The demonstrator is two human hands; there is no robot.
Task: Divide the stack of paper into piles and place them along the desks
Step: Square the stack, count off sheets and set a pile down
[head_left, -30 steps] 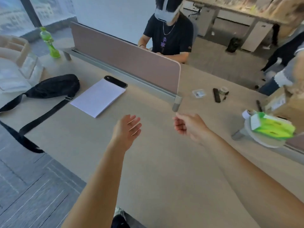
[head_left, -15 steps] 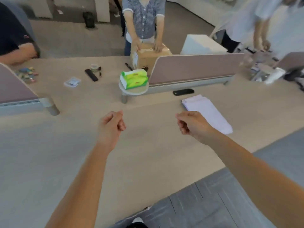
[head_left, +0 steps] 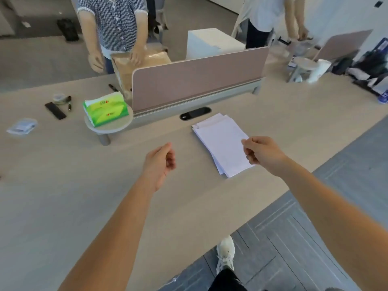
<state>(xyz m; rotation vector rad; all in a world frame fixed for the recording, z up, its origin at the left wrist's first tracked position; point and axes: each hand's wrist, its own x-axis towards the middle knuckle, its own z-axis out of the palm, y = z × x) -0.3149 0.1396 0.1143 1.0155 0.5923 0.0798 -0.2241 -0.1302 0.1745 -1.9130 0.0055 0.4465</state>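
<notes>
The tabletop [head_left: 63, 185] filled most of the view, its left and near edges cut off. A pink divider panel [head_left: 197, 85] stood across it, hiding the lower part of a cardboard box [head_left: 126, 66] that a person in a checked shirt [head_left: 115, 24] touched. The paper pile [head_left: 220, 141], loosely fanned, lay on the tabletop just before the panel. The right hand [head_left: 262, 153] hovered over the pile's right edge, fingers curled closed; whether it pinched a sheet I could not tell. The left hand [head_left: 160, 162] hung left of the pile, loosely curled and empty. A green tissue pack [head_left: 106, 109] sat on a small round stand [head_left: 109, 128]. Small items at far left were blurred.
</notes>
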